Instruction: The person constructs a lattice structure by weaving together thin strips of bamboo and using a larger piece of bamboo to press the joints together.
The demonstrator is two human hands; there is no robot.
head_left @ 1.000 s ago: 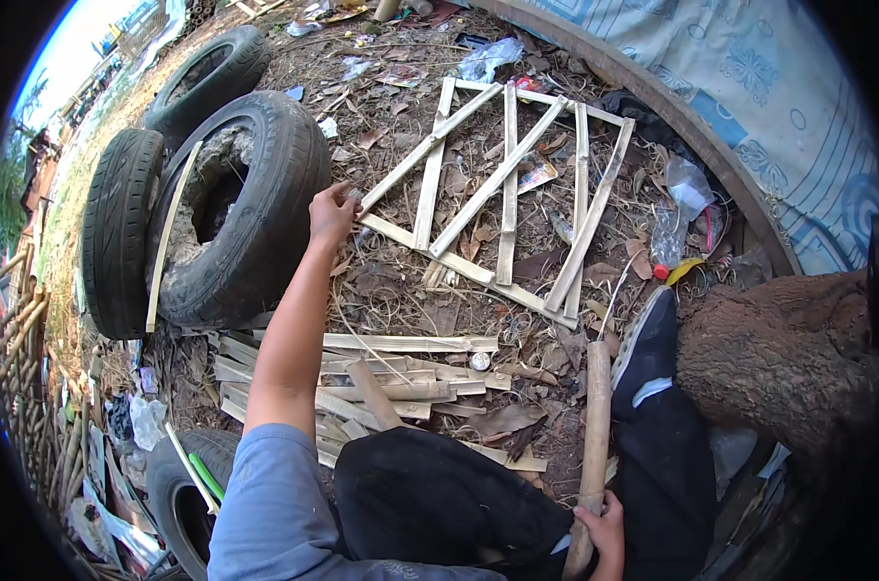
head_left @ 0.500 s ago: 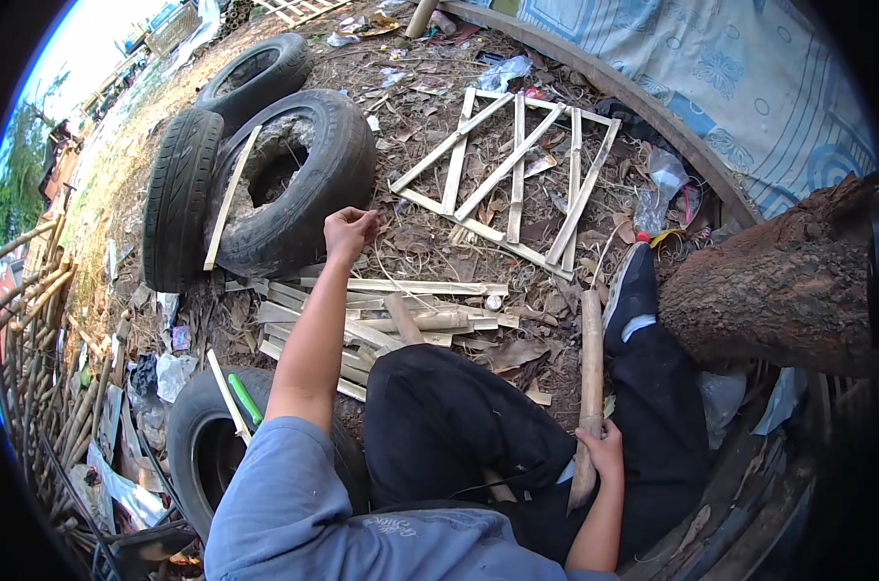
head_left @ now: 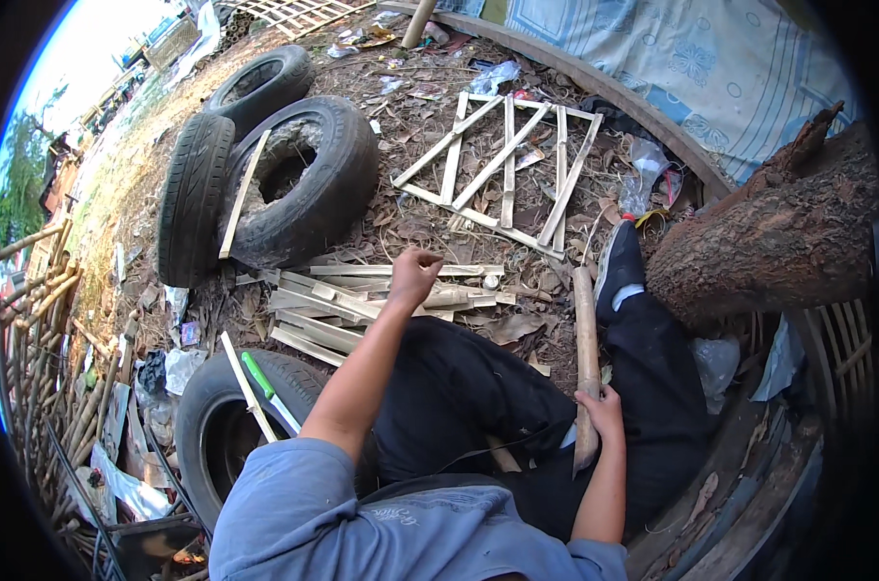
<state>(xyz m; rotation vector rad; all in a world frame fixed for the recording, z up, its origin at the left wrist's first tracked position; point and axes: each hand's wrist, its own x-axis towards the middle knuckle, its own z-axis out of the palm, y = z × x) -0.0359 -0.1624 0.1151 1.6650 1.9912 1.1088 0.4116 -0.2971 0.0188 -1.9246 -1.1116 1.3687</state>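
Note:
My right hand (head_left: 602,412) is wrapped round the lower part of a round wooden stick (head_left: 587,339), which lies along my right leg and tapers at its near end. My left hand (head_left: 415,279) hangs over a pile of split bamboo strips (head_left: 318,308), its fingers pinched together; whatever is between them, if anything, is too small to make out. Beyond the pile, a flat lattice frame of pale strips (head_left: 507,174) lies on the leafy ground. A knife with a green handle (head_left: 256,373) rests on the near tyre (head_left: 193,416), beside a pale strip (head_left: 241,378).
Several worn tyres (head_left: 348,184) lie and lean at the left, one with a strip (head_left: 246,189) propped on it. A thick tree trunk (head_left: 769,242) stands close on the right. Behind are a patterned blue sheet (head_left: 691,77) and plastic litter (head_left: 648,169). Bamboo poles (head_left: 33,320) crowd the far left.
My left hand has swung right and nearer, from beside the large tyre to above the strips, still pinched. My right hand keeps its hold on the stick. The whole view has shifted slightly.

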